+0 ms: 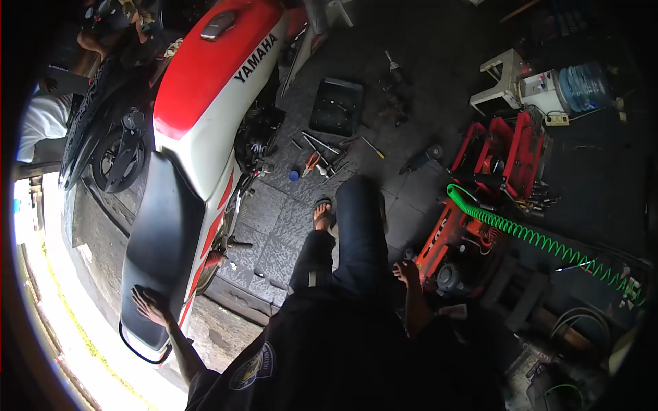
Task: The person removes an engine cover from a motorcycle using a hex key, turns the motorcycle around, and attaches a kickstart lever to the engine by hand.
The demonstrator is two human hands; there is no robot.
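The motorcycle's fuel tank (212,75) at upper left looked glossy and smooth; its black seat (161,233) was smooth with a soft sheen. The floor tiles (281,205) looked rough and matt.

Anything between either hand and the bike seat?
Left hand: nothing visible, it's already on the seat. Right hand: the person's own legs are in the way, between it and the seat.

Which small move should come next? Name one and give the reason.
Probably reach the right hand toward the orange-handled pliers: they lie within view on the floor, no tool shows clearly in that hand's grip, and the left hand rests spread on the motorcycle seat.
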